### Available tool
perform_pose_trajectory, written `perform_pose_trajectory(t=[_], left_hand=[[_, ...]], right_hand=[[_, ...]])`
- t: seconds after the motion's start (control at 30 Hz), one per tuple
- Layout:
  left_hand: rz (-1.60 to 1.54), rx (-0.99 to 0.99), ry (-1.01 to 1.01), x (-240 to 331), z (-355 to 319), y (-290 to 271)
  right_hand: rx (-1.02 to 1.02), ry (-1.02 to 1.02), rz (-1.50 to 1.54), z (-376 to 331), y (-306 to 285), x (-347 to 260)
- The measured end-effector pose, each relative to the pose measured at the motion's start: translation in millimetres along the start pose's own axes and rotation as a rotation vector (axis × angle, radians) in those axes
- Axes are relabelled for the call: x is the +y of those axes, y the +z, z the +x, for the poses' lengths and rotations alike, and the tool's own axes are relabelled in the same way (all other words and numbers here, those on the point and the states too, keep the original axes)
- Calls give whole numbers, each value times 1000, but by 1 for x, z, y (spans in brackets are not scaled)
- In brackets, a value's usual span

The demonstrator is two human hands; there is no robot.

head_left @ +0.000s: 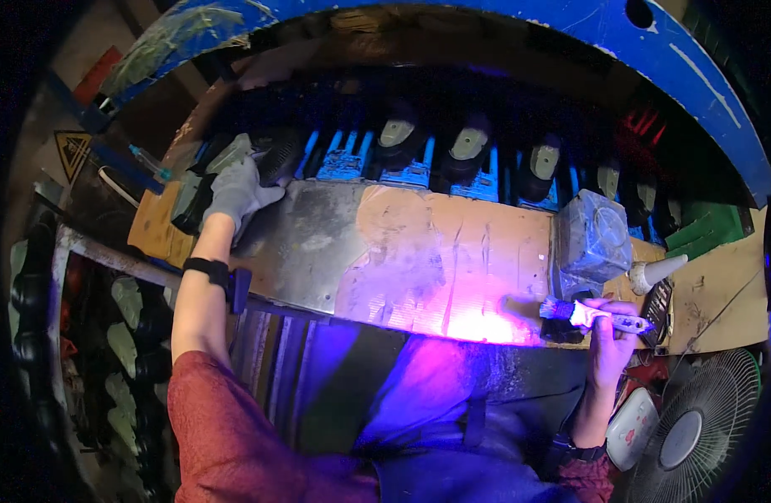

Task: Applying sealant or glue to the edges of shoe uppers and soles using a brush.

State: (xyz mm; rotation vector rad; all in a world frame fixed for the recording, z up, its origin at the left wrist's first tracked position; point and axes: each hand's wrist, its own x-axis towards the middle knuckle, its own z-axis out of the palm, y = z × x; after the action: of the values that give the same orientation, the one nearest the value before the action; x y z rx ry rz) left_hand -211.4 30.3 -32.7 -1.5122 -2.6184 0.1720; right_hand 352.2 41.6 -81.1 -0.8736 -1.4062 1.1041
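Note:
My left hand (237, 189), in a light grey glove, reaches to the far left of the bench. It grips a black shoe on a grey-green last (233, 155), its thumb spread to the right; the fingertips are partly hidden. Another dark shoe piece (278, 156) lies right beside it. At the right, my bare right hand (610, 356) is closed around the pale handle of a brush (620, 322). The brush lies level, its dark bristles pointing left above a small black container (563, 333).
Several black shoes on lasts (467, 144) stand on blue slotted holders (474, 185) along the back. A translucent plastic box (595, 235) and a white cone (660, 272) stand at the right. A fan (683, 436) is lower right; a rack of shoes (125, 335) is left.

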Motion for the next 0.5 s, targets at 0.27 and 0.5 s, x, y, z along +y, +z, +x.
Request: perform_pose_trajectory(t=[0.27, 0.5], left_hand=[[125, -200, 290, 54, -92, -18], [152, -307, 291, 78, -108, -36]], right_hand=[[152, 40, -257, 4, -16, -10], [-13, -100, -699, 17, -41, -6]])
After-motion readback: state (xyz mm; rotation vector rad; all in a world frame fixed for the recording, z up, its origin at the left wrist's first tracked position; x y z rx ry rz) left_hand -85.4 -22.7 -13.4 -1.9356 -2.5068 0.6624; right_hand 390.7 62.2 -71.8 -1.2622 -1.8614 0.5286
